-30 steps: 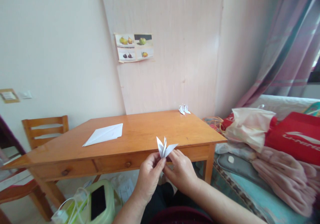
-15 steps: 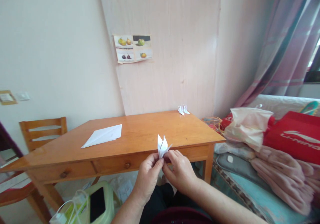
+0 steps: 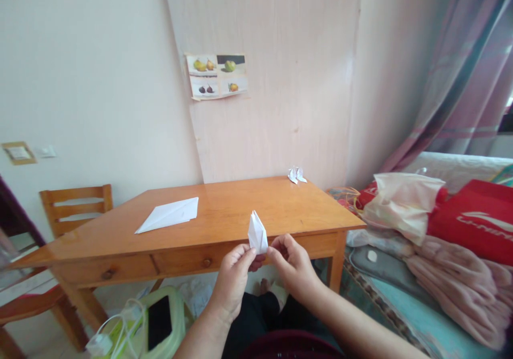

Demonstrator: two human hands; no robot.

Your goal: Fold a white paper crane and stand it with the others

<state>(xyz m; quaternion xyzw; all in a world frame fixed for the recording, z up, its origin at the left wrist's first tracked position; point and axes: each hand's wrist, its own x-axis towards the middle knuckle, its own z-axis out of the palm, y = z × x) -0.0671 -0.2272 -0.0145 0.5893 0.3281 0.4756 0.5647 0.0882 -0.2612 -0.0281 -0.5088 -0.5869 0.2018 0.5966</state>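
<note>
A small white folded paper (image 3: 257,233), pointed at the top, stands upright in front of the table's near edge. My left hand (image 3: 236,273) pinches its lower left part between thumb and fingers, with some fingertips showing behind it. At the paper's lower right corner my right hand (image 3: 294,263) is closed, thumb and curled forefinger meeting at the edge. Two small white folded paper pieces (image 3: 297,175) stand at the back right of the wooden table (image 3: 224,209). Flat white paper sheets (image 3: 170,215) lie on its left side.
Below the table, a green stool or box (image 3: 176,316) carries a black phone (image 3: 159,322) and white cables. To the right, a bed holds a red bag (image 3: 473,215), a pale plastic bag (image 3: 401,201) and a pink blanket (image 3: 452,279). A wooden chair (image 3: 78,201) stands left.
The paper's spread points have come together into one narrow shape, and its broad face is turned toward me. My right hand has shifted slightly right, to the paper's lower corner.
</note>
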